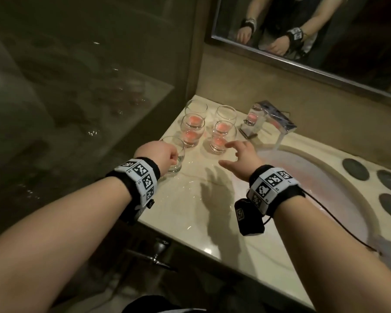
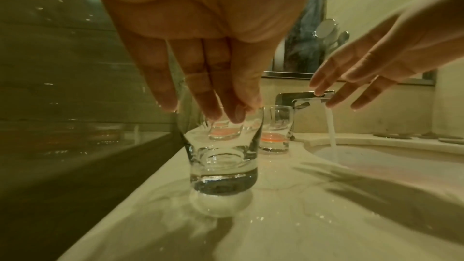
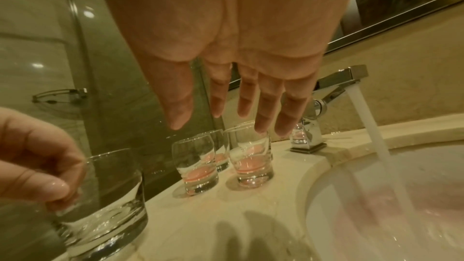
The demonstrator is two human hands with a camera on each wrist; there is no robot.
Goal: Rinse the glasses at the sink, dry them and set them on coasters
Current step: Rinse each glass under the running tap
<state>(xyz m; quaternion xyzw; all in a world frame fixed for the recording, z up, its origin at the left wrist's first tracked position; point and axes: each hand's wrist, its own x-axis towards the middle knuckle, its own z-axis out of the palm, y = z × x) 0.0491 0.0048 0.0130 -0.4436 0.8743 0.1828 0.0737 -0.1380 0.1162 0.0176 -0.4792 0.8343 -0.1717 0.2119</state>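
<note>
A clear empty glass (image 1: 178, 154) (image 2: 223, 158) (image 3: 108, 186) stands at the counter's left edge. My left hand (image 1: 172, 158) (image 2: 213, 112) (image 3: 37, 166) grips it from above, near the rim. Behind it stand several glasses with pink residue (image 1: 192, 131). My right hand (image 1: 233, 152) (image 3: 226, 120) (image 2: 351, 92) hovers open with fingers spread, just above and beside the nearest pink-bottomed glass (image 1: 219, 143) (image 3: 251, 162), holding nothing. Three dark round coasters (image 1: 356, 169) lie on the far right rim of the sink (image 1: 339, 177).
Water runs from the chrome faucet (image 1: 271, 120) (image 3: 351, 74) into the basin, which looks pinkish. The marble counter (image 1: 201, 199) is wet with droplets. A glass partition (image 1: 88, 86) borders it on the left, and a mirror (image 1: 303, 41) hangs on the wall behind.
</note>
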